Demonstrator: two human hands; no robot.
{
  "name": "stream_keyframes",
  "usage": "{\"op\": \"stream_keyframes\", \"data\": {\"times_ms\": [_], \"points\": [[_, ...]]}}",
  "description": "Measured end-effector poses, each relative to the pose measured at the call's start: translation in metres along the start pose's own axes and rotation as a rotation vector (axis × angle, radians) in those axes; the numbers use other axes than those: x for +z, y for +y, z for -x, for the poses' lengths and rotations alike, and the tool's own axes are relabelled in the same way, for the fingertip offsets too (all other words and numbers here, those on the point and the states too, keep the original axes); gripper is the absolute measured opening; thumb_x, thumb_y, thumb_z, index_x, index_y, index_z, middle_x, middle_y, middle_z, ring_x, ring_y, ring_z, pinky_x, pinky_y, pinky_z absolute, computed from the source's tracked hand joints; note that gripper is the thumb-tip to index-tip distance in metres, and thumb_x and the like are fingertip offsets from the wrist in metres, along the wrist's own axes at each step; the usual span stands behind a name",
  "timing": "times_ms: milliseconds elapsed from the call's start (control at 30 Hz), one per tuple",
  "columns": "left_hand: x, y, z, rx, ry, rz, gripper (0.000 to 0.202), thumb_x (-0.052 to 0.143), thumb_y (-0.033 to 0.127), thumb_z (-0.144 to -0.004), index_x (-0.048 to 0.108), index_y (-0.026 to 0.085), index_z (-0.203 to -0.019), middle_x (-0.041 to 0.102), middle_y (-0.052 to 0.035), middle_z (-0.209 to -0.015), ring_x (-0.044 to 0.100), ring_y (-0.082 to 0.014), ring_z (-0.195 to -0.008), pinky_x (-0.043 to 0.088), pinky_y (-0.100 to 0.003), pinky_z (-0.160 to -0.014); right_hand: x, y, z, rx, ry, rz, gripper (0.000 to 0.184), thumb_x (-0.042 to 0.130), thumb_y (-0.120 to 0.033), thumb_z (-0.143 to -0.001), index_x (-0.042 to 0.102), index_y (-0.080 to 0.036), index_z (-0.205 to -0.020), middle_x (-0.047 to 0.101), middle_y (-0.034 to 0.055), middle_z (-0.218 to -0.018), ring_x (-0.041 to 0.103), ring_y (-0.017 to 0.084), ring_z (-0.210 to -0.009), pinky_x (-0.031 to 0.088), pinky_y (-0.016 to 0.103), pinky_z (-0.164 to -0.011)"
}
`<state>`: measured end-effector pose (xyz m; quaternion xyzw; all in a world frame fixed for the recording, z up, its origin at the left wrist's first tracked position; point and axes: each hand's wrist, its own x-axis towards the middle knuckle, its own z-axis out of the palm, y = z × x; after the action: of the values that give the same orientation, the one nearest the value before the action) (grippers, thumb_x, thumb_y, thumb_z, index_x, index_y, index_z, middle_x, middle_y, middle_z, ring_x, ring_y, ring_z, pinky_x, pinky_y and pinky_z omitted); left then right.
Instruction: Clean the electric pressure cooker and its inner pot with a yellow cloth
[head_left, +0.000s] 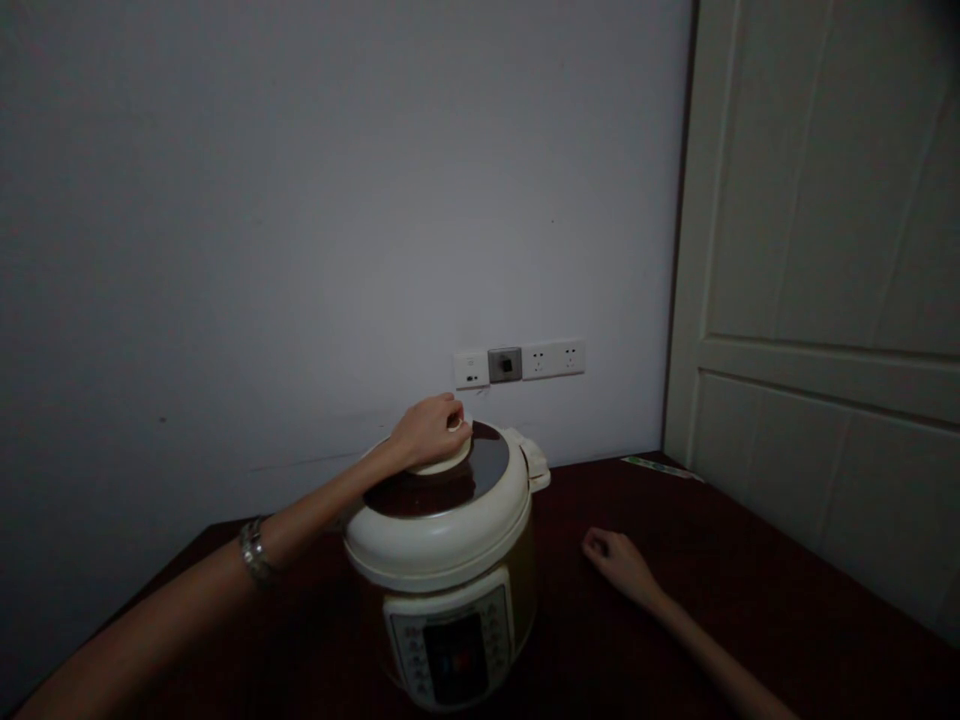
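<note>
A white electric pressure cooker (442, 545) with a dark glossy lid top and a front control panel (454, 645) stands upright on the dark red table. My left hand (431, 432) is closed around the handle (450, 460) on top of its lid. The lid sits on the pot, and part of the handle is hidden under my fingers. To the right of the cooker, my right hand (619, 562) rests at the table surface with its fingers curled in. Nothing shows in that hand, and it is apart from the cooker.
Behind the cooker is a pale wall with a row of sockets (553, 359) and a grey outlet (505, 365). A thin patterned strip (662, 467) lies near the table's back right edge. A pale panelled door (817, 300) stands along the right side of the table (720, 570).
</note>
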<state>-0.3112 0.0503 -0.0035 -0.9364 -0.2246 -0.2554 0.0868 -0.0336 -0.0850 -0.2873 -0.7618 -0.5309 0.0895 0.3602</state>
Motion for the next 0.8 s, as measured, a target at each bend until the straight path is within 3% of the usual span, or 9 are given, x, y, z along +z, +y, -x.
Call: {"op": "stream_keyframes", "data": {"times_ms": [267,567,700,800], "points": [[0.001,-0.01,0.0,0.089,-0.03,0.157,0.013,0.048,0.023,-0.074,0.059,0.018,-0.07,0.06,-0.0028,-0.076,0.051,-0.0139,-0.068,0.04,-0.028,-0.067,0.0,0.0,0.0,0.007,0.006,0.0,0.018,0.045,-0.027,-0.075,0.059,-0.02,-0.065,0.062,0.0016,-0.062,0.057,0.017,-0.059,0.035,0.026,-0.057],[0.0,-0.012,0.0,0.123,-0.034,0.191,0.014,0.047,0.022,-0.075,0.059,0.017,-0.072,0.06,-0.0021,-0.075,0.051,-0.0134,-0.069,0.04,-0.027,-0.067,0.0,0.002,0.001,-0.011,0.011,-0.014,0.02,0.045,-0.03,-0.075,0.059,-0.019,-0.065,0.062,0.003,-0.062,0.057,0.018,-0.059,0.036,0.027,-0.057],[0.0,-0.015,0.002,0.103,-0.045,0.217,0.016,0.05,0.027,-0.077,0.062,0.017,-0.074,0.062,-0.0029,-0.078,0.052,-0.014,-0.07,0.041,-0.028,-0.068,-0.005,-0.002,-0.001,-0.006,0.003,-0.142,0.025,0.044,-0.039,-0.077,0.058,-0.02,-0.068,0.06,0.0011,-0.059,0.056,0.016,-0.056,0.039,0.027,-0.055],[-0.001,-0.016,0.005,0.102,-0.055,0.288,0.022,0.05,0.034,-0.081,0.065,0.017,-0.079,0.064,-0.0046,-0.082,0.055,-0.0149,-0.075,0.044,-0.03,-0.072,-0.021,-0.019,-0.009,0.026,0.036,-0.343,0.035,0.04,-0.05,-0.078,0.056,-0.02,-0.075,0.055,-0.001,-0.052,0.052,0.015,-0.046,0.04,0.027,-0.048]]}}
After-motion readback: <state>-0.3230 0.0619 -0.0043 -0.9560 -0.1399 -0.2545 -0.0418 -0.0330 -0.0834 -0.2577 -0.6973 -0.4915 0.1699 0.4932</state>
